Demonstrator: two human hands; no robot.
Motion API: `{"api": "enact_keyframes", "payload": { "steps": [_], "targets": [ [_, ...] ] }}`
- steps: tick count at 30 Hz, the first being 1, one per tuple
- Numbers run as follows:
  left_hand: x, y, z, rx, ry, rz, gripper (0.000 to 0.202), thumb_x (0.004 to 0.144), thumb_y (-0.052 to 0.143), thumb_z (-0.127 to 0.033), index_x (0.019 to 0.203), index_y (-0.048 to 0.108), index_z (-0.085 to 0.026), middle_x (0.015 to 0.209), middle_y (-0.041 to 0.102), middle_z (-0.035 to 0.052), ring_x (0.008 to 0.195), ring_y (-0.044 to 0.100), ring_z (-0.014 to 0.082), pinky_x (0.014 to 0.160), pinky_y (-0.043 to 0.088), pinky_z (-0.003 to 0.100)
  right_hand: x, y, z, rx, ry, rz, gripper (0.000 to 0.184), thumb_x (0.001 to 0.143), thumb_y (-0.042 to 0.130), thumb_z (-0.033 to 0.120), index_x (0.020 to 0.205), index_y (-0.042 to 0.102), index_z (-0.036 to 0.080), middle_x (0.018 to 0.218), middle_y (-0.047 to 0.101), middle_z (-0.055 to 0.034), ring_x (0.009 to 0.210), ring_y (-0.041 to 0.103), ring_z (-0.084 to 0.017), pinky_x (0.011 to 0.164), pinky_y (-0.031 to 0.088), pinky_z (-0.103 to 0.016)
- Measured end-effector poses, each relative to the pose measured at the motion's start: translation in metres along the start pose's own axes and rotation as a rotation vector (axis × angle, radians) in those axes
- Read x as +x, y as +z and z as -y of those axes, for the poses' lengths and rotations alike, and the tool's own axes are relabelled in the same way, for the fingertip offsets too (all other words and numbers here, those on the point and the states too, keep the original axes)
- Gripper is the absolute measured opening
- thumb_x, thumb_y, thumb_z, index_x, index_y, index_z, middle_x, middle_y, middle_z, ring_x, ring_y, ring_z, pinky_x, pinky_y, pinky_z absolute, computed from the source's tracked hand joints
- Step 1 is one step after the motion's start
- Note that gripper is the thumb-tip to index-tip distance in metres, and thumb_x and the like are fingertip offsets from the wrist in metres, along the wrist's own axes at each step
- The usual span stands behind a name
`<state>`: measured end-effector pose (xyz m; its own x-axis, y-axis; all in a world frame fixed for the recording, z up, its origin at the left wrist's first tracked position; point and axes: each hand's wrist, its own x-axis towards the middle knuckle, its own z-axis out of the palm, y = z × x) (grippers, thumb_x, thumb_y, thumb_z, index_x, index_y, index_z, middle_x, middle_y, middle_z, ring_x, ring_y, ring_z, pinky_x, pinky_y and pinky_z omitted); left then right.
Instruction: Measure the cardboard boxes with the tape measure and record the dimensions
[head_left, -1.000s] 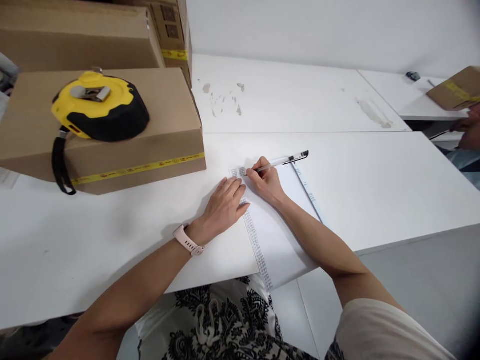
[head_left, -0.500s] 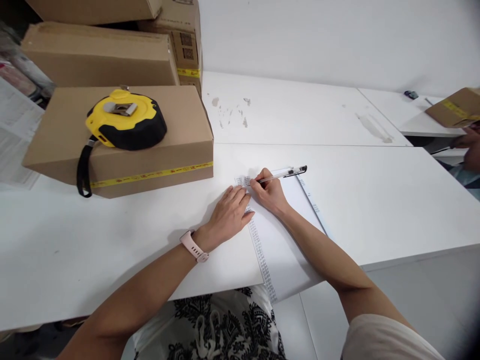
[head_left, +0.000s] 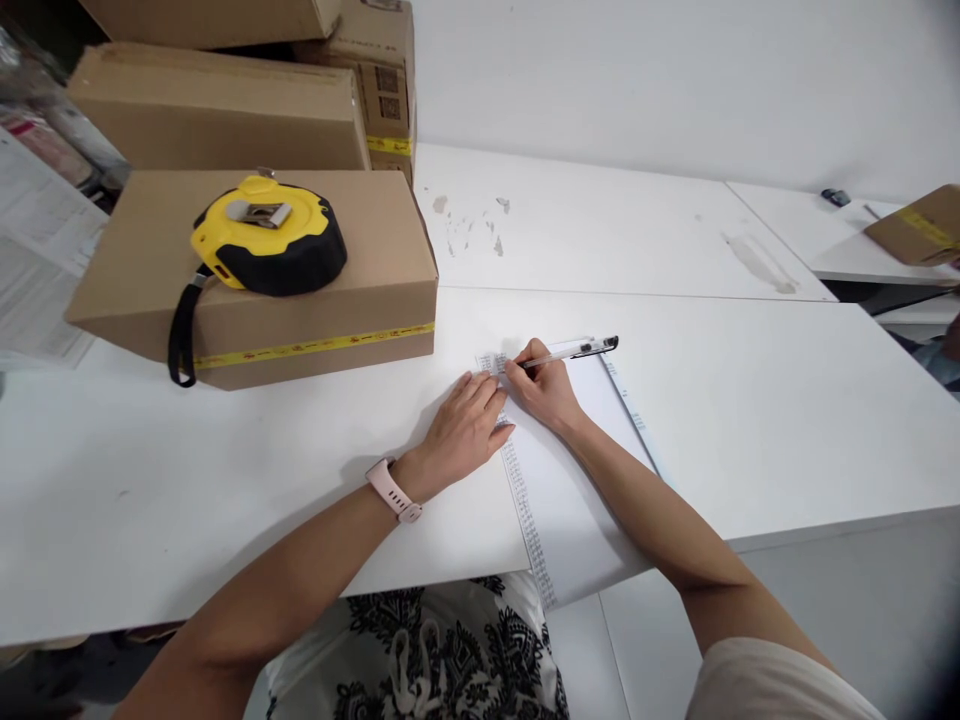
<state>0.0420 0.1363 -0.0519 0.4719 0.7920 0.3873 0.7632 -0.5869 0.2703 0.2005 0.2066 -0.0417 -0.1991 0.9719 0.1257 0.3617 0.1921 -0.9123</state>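
My right hand [head_left: 545,386] grips a clear pen [head_left: 574,350] with a black cap end, its tip pressed on the top left corner of a white printed sheet [head_left: 570,480]. My left hand [head_left: 466,427] lies flat on the sheet's left edge, fingers stretched out, a pink watch on the wrist. The sheet hangs over the front edge of the white table [head_left: 750,400]. Small printed rows run down the sheet's left margin.
A yellow and black tape measure [head_left: 266,235] rests on a cardboard box [head_left: 352,290] at the left. More boxes [head_left: 217,110] are stacked behind it. Papers [head_left: 37,260] lie at the far left. Another box [head_left: 919,225] and a person's sleeve sit at the right edge.
The view has shifted so the boxes and tape measure sit further right and lower. Both hands stay on the sheet, the pen still at its top corner.
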Motion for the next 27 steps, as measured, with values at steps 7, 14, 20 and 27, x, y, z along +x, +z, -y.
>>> {"api": "enact_keyframes", "payload": {
  "steps": [7,14,20,27],
  "targets": [
    [-0.0016,0.0003,0.0001,-0.005,-0.010,-0.003,0.033,0.094,0.063,-0.029,0.119,0.059,-0.008,0.129,0.064,0.0211,0.128,0.056,0.0340,0.115,0.041,0.054,-0.0003,0.0005,0.0019,-0.008,0.001,-0.009,0.024,0.081,0.062,0.033,0.070,0.042,0.024,0.053,0.041,0.0080,0.051,0.037,-0.011,0.051,0.029,-0.026],
    [-0.0017,0.0010,0.0008,-0.006,-0.004,-0.001,0.032,0.094,0.060,-0.029,0.120,0.058,-0.009,0.130,0.063,0.0211,0.128,0.056,0.0343,0.113,0.042,0.055,0.0000,-0.0014,0.0003,0.002,0.034,-0.028,0.024,0.081,0.064,0.033,0.071,0.043,0.024,0.054,0.041,0.0080,0.052,0.038,-0.011,0.051,0.029,-0.026],
    [-0.0012,0.0005,0.0008,-0.018,-0.003,-0.001,0.032,0.094,0.061,-0.028,0.120,0.058,-0.009,0.128,0.064,0.0204,0.129,0.056,0.0336,0.114,0.041,0.054,0.0001,-0.0023,0.0011,0.002,0.030,-0.026,0.024,0.082,0.063,0.033,0.071,0.044,0.024,0.056,0.042,0.0076,0.053,0.038,-0.010,0.052,0.029,-0.026],
    [-0.0015,0.0006,0.0003,-0.004,-0.003,0.000,0.032,0.094,0.061,-0.029,0.120,0.058,-0.009,0.128,0.064,0.0203,0.129,0.056,0.0336,0.114,0.042,0.054,0.0007,-0.0017,-0.0003,0.011,0.018,-0.020,0.023,0.081,0.063,0.031,0.071,0.043,0.024,0.057,0.041,0.0080,0.052,0.037,-0.010,0.052,0.028,-0.027]
  ]
}}
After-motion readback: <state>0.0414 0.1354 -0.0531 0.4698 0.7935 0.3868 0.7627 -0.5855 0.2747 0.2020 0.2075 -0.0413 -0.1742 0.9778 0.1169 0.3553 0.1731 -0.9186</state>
